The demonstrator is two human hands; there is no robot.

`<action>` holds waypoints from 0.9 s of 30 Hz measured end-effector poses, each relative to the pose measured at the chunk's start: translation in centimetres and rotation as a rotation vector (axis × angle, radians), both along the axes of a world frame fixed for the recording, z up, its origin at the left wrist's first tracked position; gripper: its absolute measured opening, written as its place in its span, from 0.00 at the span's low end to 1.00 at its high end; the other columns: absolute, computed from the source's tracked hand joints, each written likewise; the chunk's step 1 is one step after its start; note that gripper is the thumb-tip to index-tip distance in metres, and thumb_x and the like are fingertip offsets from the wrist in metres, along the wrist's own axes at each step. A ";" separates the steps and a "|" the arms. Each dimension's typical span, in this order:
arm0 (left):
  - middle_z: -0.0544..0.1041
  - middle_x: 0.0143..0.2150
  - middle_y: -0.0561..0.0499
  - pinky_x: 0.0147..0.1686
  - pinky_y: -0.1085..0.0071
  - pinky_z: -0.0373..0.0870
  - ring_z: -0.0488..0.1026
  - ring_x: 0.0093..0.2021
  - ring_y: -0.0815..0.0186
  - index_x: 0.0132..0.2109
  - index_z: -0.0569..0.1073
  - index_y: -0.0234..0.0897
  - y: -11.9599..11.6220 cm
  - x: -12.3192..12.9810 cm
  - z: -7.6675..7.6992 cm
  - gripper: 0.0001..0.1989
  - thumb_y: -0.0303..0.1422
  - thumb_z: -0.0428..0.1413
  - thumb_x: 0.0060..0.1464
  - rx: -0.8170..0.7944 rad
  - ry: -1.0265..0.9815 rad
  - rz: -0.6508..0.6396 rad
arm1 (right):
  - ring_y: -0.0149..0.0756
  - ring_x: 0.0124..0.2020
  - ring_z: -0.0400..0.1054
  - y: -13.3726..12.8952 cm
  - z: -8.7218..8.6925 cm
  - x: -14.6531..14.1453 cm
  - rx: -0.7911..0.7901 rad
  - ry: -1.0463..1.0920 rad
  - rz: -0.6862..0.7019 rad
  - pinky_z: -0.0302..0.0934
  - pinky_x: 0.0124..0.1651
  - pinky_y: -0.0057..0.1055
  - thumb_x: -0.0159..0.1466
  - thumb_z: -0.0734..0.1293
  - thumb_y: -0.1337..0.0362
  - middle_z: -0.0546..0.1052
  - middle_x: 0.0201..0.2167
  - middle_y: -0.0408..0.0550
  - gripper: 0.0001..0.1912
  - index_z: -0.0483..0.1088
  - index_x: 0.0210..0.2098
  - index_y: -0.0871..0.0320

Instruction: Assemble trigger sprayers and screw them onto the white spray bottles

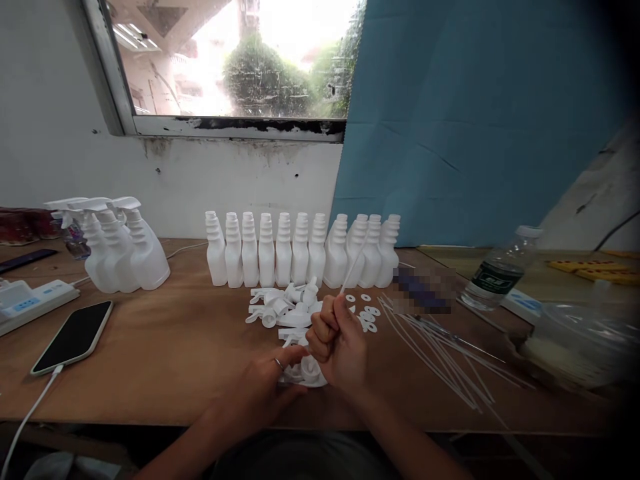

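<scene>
In front of ridge-necked bottles (267, 257), your right hand (340, 343) grips a slim tube (353, 268) rising above it; your left hand (267, 381) clasps a plastic spray head (311, 368).

A thin white tube (353, 269) slants upward in the right hand (340, 343); a white spray head (311, 369), partly hidden, in the left hand (275, 377).

Across the centre of the frame, a row of bottles (301, 260) stands on the table (190, 353) behind piled trigger sprayer heads (300, 315). Washers (369, 319), then dip tubes (433, 330), lie right of them. At left, assembled spray bottles (117, 257) stand beyond a smartphone (75, 337).
</scene>
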State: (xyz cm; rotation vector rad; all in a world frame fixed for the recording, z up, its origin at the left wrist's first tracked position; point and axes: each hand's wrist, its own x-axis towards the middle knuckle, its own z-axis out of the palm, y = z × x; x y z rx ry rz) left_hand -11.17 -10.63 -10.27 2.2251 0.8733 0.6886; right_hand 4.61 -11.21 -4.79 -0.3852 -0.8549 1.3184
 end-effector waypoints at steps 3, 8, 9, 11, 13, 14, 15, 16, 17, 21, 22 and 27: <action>0.76 0.55 0.49 0.54 0.68 0.69 0.74 0.51 0.61 0.60 0.67 0.39 -0.1 0.0 0.3 0.25 0.27 0.59 0.56 0.000 0.004 -0.008 | 0.19 0.13 0.33 0.0 -0.3 -0.2 0.008 -0.017 -0.004 0.33 0.14 0.18 0.63 0.66 0.46 0.45 0.14 0.31 0.29 0.49 0.20 0.56; 0.76 0.55 0.49 0.53 0.68 0.69 0.74 0.51 0.62 0.60 0.67 0.40 0.1 -0.1 0.0 0.25 0.27 0.59 0.56 0.001 -0.008 -0.021 | 0.19 0.13 0.33 0.0 -0.2 -0.3 0.011 -0.037 -0.020 0.33 0.14 0.18 0.63 0.66 0.45 0.45 0.15 0.31 0.29 0.49 0.20 0.56; 0.76 0.55 0.49 0.53 0.68 0.69 0.74 0.51 0.62 0.60 0.67 0.40 0.2 -0.1 -0.1 0.25 0.28 0.59 0.56 0.002 -0.009 -0.018 | 0.19 0.13 0.33 0.0 -0.2 -0.3 0.009 -0.039 -0.021 0.33 0.14 0.18 0.63 0.66 0.45 0.45 0.15 0.31 0.29 0.49 0.20 0.56; 0.76 0.55 0.49 0.53 0.68 0.69 0.74 0.50 0.62 0.60 0.67 0.41 0.2 -0.1 -0.2 0.25 0.28 0.59 0.56 0.004 -0.012 -0.015 | 0.18 0.13 0.33 0.1 -0.1 -0.4 0.002 -0.042 -0.024 0.32 0.14 0.19 0.62 0.66 0.45 0.45 0.15 0.31 0.29 0.49 0.20 0.56; 0.76 0.54 0.49 0.52 0.69 0.69 0.74 0.50 0.62 0.60 0.67 0.40 0.2 -0.1 -0.2 0.24 0.28 0.59 0.56 0.007 -0.016 -0.021 | 0.18 0.13 0.33 0.1 -0.2 -0.5 -0.010 -0.057 -0.019 0.32 0.14 0.19 0.61 0.67 0.44 0.45 0.14 0.31 0.30 0.49 0.20 0.56; 0.76 0.54 0.49 0.51 0.69 0.69 0.74 0.50 0.62 0.60 0.67 0.39 0.2 -0.1 -0.1 0.24 0.28 0.59 0.56 0.009 -0.016 -0.026 | 0.18 0.13 0.33 0.2 -0.2 -0.5 -0.018 -0.070 -0.013 0.32 0.14 0.18 0.61 0.67 0.43 0.46 0.14 0.30 0.30 0.49 0.20 0.56; 0.76 0.54 0.49 0.51 0.69 0.69 0.74 0.49 0.62 0.60 0.67 0.39 0.2 -0.1 0.0 0.24 0.27 0.59 0.56 0.013 -0.018 -0.028 | 0.18 0.13 0.33 0.2 -0.3 -0.6 -0.027 -0.082 -0.008 0.32 0.14 0.18 0.60 0.67 0.42 0.46 0.14 0.30 0.31 0.49 0.20 0.56; 0.76 0.53 0.49 0.50 0.69 0.69 0.74 0.48 0.62 0.59 0.67 0.39 0.1 0.0 0.2 0.23 0.27 0.59 0.56 0.015 -0.017 -0.028 | 0.18 0.12 0.33 0.3 -0.3 -0.6 -0.035 -0.094 -0.007 0.32 0.13 0.18 0.60 0.67 0.41 0.46 0.14 0.30 0.31 0.49 0.19 0.56; 0.77 0.52 0.49 0.50 0.70 0.69 0.74 0.47 0.63 0.58 0.68 0.38 0.1 0.0 0.4 0.23 0.27 0.59 0.56 0.012 -0.011 -0.025 | 0.17 0.12 0.33 0.3 -0.4 -0.6 -0.041 -0.105 -0.010 0.32 0.13 0.18 0.59 0.67 0.40 0.46 0.13 0.30 0.32 0.49 0.19 0.56; 0.78 0.46 0.50 0.48 0.69 0.70 0.75 0.42 0.64 0.54 0.70 0.37 0.0 0.2 1.1 0.19 0.27 0.59 0.55 -0.026 0.040 0.001 | 0.16 0.11 0.34 0.4 -0.6 -0.7 -0.059 -0.136 -0.039 0.33 0.12 0.17 0.58 0.68 0.40 0.48 0.13 0.30 0.32 0.49 0.20 0.56; 0.78 0.46 0.50 0.47 0.69 0.70 0.75 0.42 0.64 0.54 0.71 0.38 0.0 0.2 1.2 0.18 0.27 0.59 0.55 -0.033 0.047 0.006 | 0.16 0.11 0.34 0.3 -0.7 -0.7 -0.066 -0.141 -0.041 0.33 0.12 0.17 0.58 0.68 0.40 0.49 0.12 0.30 0.32 0.49 0.20 0.56; 0.78 0.48 0.51 0.49 0.69 0.70 0.75 0.46 0.62 0.50 0.71 0.39 -0.2 0.2 1.4 0.14 0.29 0.59 0.56 -0.029 0.033 -0.001 | 0.16 0.11 0.35 0.0 -1.1 -1.1 -0.060 -0.202 -0.033 0.33 0.12 0.17 0.61 0.65 0.40 0.48 0.13 0.30 0.30 0.50 0.21 0.56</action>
